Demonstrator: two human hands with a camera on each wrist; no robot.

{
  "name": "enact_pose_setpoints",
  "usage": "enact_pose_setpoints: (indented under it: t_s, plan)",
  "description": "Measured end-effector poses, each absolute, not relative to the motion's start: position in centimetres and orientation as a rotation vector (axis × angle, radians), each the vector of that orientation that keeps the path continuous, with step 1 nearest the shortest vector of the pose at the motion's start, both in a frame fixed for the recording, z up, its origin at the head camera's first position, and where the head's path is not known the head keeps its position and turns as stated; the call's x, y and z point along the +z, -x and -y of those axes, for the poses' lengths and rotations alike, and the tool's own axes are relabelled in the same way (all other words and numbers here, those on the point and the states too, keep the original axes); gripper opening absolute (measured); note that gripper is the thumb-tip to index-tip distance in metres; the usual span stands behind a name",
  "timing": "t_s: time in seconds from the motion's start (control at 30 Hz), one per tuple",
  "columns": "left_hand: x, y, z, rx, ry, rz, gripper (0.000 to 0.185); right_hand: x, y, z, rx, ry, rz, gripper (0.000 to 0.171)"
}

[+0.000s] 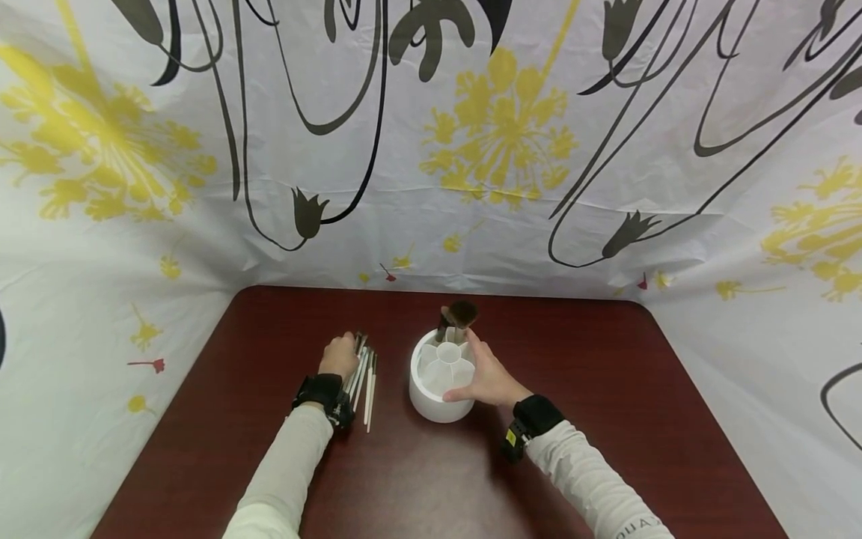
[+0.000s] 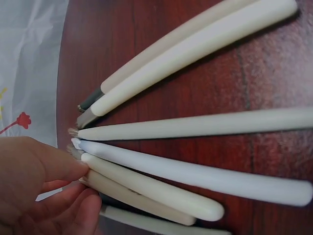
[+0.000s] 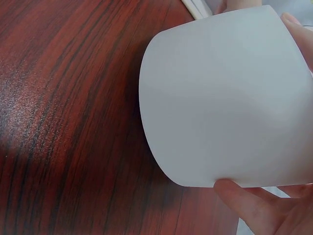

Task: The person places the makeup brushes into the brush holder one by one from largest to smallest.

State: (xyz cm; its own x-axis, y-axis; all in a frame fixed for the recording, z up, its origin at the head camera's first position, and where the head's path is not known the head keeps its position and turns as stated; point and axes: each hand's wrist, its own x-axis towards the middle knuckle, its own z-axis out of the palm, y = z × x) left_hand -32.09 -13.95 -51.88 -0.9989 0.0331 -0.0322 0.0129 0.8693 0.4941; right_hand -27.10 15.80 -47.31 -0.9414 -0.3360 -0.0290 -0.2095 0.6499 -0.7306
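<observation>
A round white plastic brush holder (image 1: 441, 378) on the dark red wooden table (image 1: 606, 419) is gripped by the right hand (image 1: 486, 378); its compartments appear only from the head. Beside it, white-handled makeup brushes (image 2: 195, 127) are pinched by the left hand (image 2: 39, 191).

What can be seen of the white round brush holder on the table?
The white holder is a short, smooth, matte cylinder, plastic by its look, standing upright on the dark red wood-grain table. Its open top is split into wedge compartments around a small central well. Two dark-bristled brushes stand in the far compartments; the others look empty. The right hand grips its right side, thumb low on the near wall, fingers at the far rim. The loose white-handled brushes lie apart, to its left.
</observation>
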Motion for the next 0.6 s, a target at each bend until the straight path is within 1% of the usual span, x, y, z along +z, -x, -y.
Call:
enact_pose_setpoints:
  t_s: [0.23, 0.6]
  plan:
    - [-51.81, 32.02, 13.76, 0.74, -0.026, -2.976, 0.027, -47.28, 27.05, -15.76, -1.155, 0.441, -2.695, 0.127]
    - [-51.87, 31.92, 13.38, 0.776, -0.025, -2.987, 0.022, -47.46, 27.16, -15.78, -1.165, 0.463, -2.694, 0.127]
